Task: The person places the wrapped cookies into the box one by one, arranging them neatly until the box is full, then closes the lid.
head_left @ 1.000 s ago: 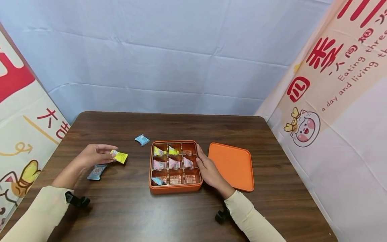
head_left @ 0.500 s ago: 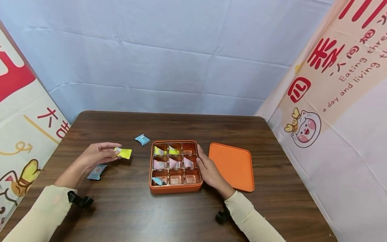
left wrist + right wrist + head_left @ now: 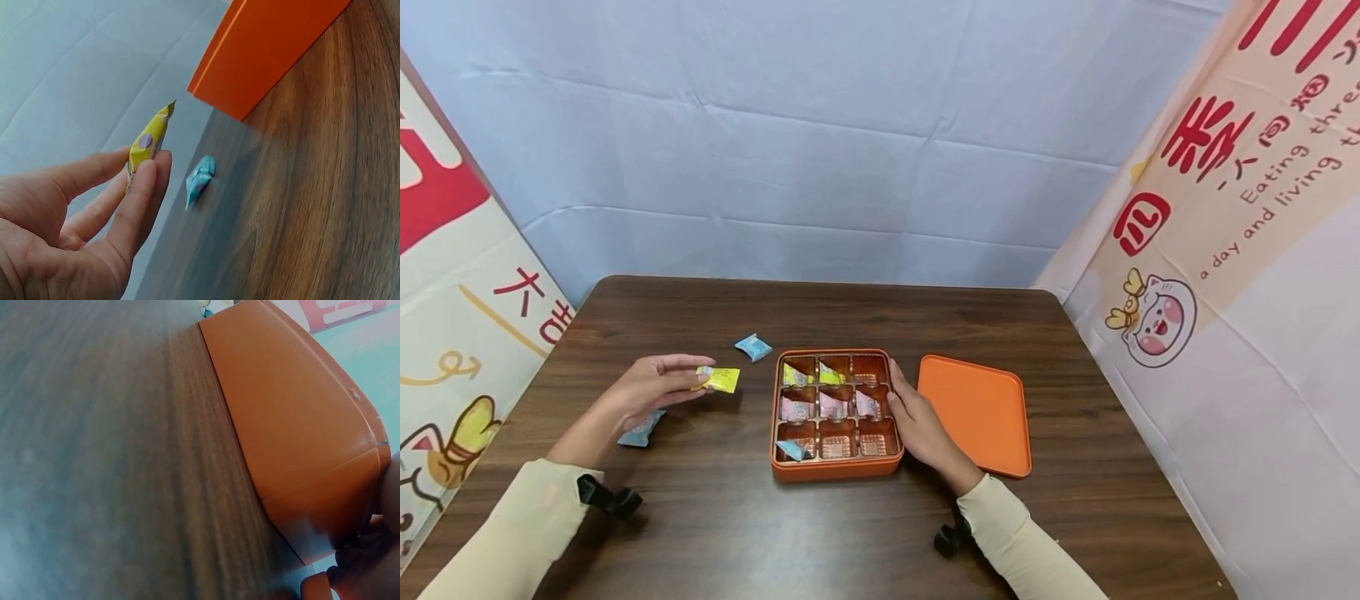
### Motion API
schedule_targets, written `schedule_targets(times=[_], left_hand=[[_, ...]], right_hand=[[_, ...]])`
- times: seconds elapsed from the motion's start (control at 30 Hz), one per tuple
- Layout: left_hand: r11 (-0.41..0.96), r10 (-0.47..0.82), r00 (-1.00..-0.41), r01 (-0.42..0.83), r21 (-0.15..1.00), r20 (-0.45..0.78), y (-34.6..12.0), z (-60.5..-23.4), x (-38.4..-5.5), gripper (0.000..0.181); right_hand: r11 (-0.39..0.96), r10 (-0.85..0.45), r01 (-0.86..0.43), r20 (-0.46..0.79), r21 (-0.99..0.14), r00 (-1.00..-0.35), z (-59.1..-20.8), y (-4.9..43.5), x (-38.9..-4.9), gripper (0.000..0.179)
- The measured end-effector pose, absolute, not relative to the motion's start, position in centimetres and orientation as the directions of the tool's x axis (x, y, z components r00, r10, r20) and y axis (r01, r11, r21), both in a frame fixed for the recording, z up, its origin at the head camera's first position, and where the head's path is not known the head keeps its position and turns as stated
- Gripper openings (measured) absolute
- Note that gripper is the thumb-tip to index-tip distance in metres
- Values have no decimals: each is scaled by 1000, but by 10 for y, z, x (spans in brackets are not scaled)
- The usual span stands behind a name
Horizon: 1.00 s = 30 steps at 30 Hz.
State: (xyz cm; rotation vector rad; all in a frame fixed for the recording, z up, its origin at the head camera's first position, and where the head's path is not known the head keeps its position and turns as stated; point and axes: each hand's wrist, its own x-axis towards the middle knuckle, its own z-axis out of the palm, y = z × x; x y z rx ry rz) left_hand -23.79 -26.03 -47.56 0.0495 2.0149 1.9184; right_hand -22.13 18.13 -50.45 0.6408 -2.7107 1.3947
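Currently, the left hand [image 3: 658, 387] pinches a yellow packet [image 3: 722, 380] between thumb and fingertips, raised off the bench [image 3: 737, 533] and left of the box [image 3: 837, 472]. The packet is a small pillow of glossy film with flat crimped ends; the left wrist view gives it nearly edge-on, a thin wedge bearing a lilac spot [image 3: 145, 141].

Right hand [image 3: 925, 429]: fingers extended, laid along the right wall of the box and touching it. Box is square, rounded at the corners, smooth orange outside. Its insert [image 3: 874, 443] is shiny copper-brown, moulded in three rows of three compartments, with ribbed floors visible.

Contents by row. Far: yellow pieces [image 3: 795, 375] in the left and middle compartments. Middle: pink pieces [image 3: 833, 406] in all three. Near: one blue piece [image 3: 791, 449], tilted, in the left compartment.

Loose on the bench: a pale blue packet [image 3: 753, 347] just beyond the far left corner of the box; a second blue packet [image 3: 642, 429] farther left, partly hidden by the left hand.

Right of the box lies the lid [image 3: 977, 412], a flat matt orange square with a thin raised rim. Bench surface: dark brown, streaked wood grain. Behind it, a creased pale cloth [image 3: 820, 167].
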Motion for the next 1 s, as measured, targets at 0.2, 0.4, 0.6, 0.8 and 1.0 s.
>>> schedule_targets(times=[0.2,0.4,0.6,0.8,1.0], left_hand=[[77,280,-933,-211,975,-224,-253,-475,-238,54],[73,298,-930,-204,976,-216,-245,-474,-239,57],[51,303,-928,-213,976,-218,-237,-472,-241,57],[34,319,-925,-206,978,-206,-230,-469,-241,57],[20,330,-922,-208,978,-203,-223,-467,-242,55]], right_hand=[[518,-349,-368,202,-772,-915,-505,181,-222,54],[528,-343,-358,192,-770,-920,-506,181,-222,54],[526,-344,-358,192,-771,-919,-505,182,-221,55],[531,-347,-364,195,-765,-917,-506,182,-222,55],[531,-349,-368,199,-764,-916,-505,182,-222,55]])
